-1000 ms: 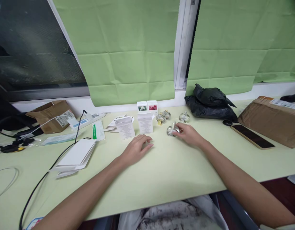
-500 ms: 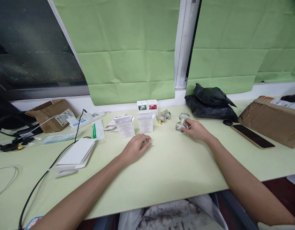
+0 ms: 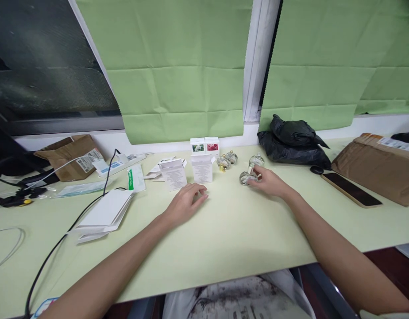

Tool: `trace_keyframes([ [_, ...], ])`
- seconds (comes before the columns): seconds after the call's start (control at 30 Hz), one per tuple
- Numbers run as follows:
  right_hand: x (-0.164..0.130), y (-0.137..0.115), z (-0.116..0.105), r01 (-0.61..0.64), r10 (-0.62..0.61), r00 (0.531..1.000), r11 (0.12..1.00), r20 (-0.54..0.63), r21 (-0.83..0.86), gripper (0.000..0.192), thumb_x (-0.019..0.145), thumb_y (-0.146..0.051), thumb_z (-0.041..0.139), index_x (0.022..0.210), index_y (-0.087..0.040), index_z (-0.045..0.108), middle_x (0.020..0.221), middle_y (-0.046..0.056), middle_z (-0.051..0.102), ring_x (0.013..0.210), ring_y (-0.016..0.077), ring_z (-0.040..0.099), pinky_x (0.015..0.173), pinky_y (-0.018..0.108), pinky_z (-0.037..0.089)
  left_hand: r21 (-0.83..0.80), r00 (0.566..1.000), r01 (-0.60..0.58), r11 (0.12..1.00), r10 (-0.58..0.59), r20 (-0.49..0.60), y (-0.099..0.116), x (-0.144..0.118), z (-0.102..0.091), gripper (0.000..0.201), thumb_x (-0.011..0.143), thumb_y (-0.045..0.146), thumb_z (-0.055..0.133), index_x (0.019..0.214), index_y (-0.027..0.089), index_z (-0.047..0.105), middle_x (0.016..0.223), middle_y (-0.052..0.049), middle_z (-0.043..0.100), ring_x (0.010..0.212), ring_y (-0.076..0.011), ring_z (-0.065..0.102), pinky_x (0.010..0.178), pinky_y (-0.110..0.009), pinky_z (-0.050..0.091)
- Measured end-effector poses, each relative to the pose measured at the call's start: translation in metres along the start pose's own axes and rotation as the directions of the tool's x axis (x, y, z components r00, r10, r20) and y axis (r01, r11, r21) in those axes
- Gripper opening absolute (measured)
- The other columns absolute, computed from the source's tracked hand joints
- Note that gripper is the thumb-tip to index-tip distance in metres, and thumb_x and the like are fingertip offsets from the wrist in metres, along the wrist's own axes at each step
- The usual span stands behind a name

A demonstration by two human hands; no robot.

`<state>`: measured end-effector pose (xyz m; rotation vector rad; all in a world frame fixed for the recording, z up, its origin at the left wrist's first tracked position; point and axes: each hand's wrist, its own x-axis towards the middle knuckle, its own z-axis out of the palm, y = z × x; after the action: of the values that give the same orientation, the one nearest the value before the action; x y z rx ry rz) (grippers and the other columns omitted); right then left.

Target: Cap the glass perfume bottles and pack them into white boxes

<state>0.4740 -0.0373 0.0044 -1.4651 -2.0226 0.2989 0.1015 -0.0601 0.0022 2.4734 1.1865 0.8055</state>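
Note:
My right hand (image 3: 268, 180) is closed on a small round glass perfume bottle (image 3: 246, 178), its fingers along the bottle's right side and neck. Just behind it stands a similar glass bottle (image 3: 256, 160). To the left is a pair of round glass bottles, one nearer (image 3: 224, 162) and one behind (image 3: 232, 157), with a small gold cap (image 3: 221, 168) in front. My left hand (image 3: 186, 204) rests on the table, fingers loosely stretched and apart, holding nothing. Beyond its fingers stand two white boxes, a left one (image 3: 174, 177) and a right one (image 3: 202, 170), with flaps up.
Two small flower-picture boxes (image 3: 211, 146) stand at the back. Folded white cardboard (image 3: 106, 212) and a black cable (image 3: 71, 228) lie left. A black plastic bag (image 3: 292, 146), phone (image 3: 352, 189) and brown parcel (image 3: 373, 168) are right. An opened brown carton (image 3: 67, 159) sits back left.
My right hand and the bottle in it have shifted slightly left and nearer, away from the bottle behind. My left hand has barely moved.

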Motion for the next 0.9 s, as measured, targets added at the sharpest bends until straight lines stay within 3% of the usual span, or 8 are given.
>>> trace_keyframes([
  [0.1, -0.003, -0.014, -0.008, 0.084, -0.111, 0.975, 0.986, -0.192, -0.141, 0.043, 0.088, -0.057, 0.071, 0.112, -0.022, 0.061, 0.11, 0.011, 0.067, 0.103, 0.0314, 0.058, 0.09, 0.044, 0.048, 0.006, 1.0, 0.013, 1.0, -0.013, -0.007, -0.001, 0.0, -0.001, 0.028, 0.105, 0.044, 0.053, 0.119, 0.024, 0.067, 0.111, -0.007, 0.071, 0.103, -0.0244, 0.067, 0.091, -0.04, 0.053],
  [0.23, -0.007, -0.054, -0.007, 0.086, -0.108, 0.831, 0.994, -0.546, -0.067, 0.027, 0.103, -0.046, 0.053, 0.116, -0.023, 0.057, 0.104, 0.011, 0.062, 0.09, 0.0277, 0.059, 0.087, 0.044, 0.05, 0.011, 1.0, 0.014, 1.0, -0.014, -0.008, -0.001, 0.0, -0.002, 0.029, 0.105, 0.045, 0.052, 0.119, 0.024, 0.067, 0.109, -0.006, 0.071, 0.101, -0.0244, 0.067, 0.09, -0.039, 0.053],
  [0.33, -0.003, -0.089, 0.014, 0.17, -0.112, 0.908, 0.979, -0.403, 0.111, 0.027, 0.103, -0.041, 0.052, 0.125, -0.026, 0.053, 0.117, 0.01, 0.06, 0.077, 0.0216, 0.062, 0.08, 0.039, 0.053, 0.011, 1.0, 0.022, 1.0, -0.022, -0.006, -0.001, 0.0, -0.002, 0.028, 0.105, 0.045, 0.053, 0.118, 0.025, 0.067, 0.108, -0.006, 0.071, 0.1, -0.0242, 0.067, 0.087, -0.039, 0.053],
  [0.43, 0.015, -0.105, 0.047, 0.066, -0.011, 0.964, 0.978, -0.265, 0.199, 0.045, 0.099, -0.035, 0.056, 0.141, -0.025, 0.044, 0.142, 0.015, 0.049, 0.08, 0.0219, 0.066, 0.09, 0.045, 0.054, -0.001, 1.0, 0.017, 1.0, -0.017, -0.009, -0.001, -0.002, -0.001, 0.027, 0.105, 0.045, 0.053, 0.118, 0.025, 0.066, 0.108, -0.006, 0.071, 0.1, -0.024, 0.067, 0.087, -0.039, 0.053],
  [0.5, 0.035, -0.103, 0.068, -0.06, 0.122, 0.958, 0.97, -0.261, 0.235, 0.055, 0.095, -0.032, 0.057, 0.146, -0.021, 0.039, 0.149, 0.02, 0.041, 0.094, 0.0279, 0.068, 0.094, 0.049, 0.054, -0.011, 1.0, 0.003, 1.0, -0.003, -0.014, -0.001, -0.003, 0.0, 0.027, 0.105, 0.045, 0.053, 0.118, 0.025, 0.067, 0.109, -0.006, 0.072, 0.1, -0.024, 0.067, 0.087, -0.039, 0.054],
  [0.57, 0.055, -0.094, 0.087, -0.173, 0.264, 0.919, 0.937, -0.293, 0.302, 0.062, 0.09, -0.028, 0.059, 0.147, -0.018, 0.036, 0.149, 0.022, 0.038, 0.113, 0.0333, 0.063, 0.099, 0.05, 0.053, -0.016, 1.0, -0.007, 1.0, 0.007, -0.017, -0.002, -0.003, 0.001, 0.028, 0.105, 0.045, 0.053, 0.118, 0.025, 0.067, 0.109, -0.006, 0.072, 0.1, -0.0241, 0.067, 0.088, -0.039, 0.054],
  [0.63, 0.071, -0.084, 0.101, -0.25, 0.364, 0.885, 0.897, -0.289, 0.365, 0.065, 0.087, -0.027, 0.06, 0.147, -0.018, 0.035, 0.149, 0.023, 0.038, 0.119, 0.0339, 0.061, 0.097, 0.049, 0.056, -0.018, 1.0, -0.008, 1.0, 0.008, -0.017, -0.002, -0.004, 0.001, 0.028, 0.105, 0.045, 0.053, 0.118, 0.025, 0.067, 0.109, -0.006, 0.072, 0.1, -0.0239, 0.067, 0.088, -0.039, 0.054],
  [0.9, 0.077, -0.073, 0.122, -0.242, 0.354, 0.865, 0.915, -0.355, 0.322, 0.055, 0.088, -0.023, 0.058, 0.138, -0.021, 0.035, 0.14, 0.021, 0.041, 0.122, 0.0345, 0.058, 0.102, 0.052, 0.053, -0.034, 1.0, -0.002, 0.999, 0.002, -0.012, -0.002, -0.005, 0.0, 0.028, 0.105, 0.045, 0.053, 0.119, 0.025, 0.067, 0.109, -0.006, 0.072, 0.099, -0.0239, 0.068, 0.088, -0.039, 0.054],
])
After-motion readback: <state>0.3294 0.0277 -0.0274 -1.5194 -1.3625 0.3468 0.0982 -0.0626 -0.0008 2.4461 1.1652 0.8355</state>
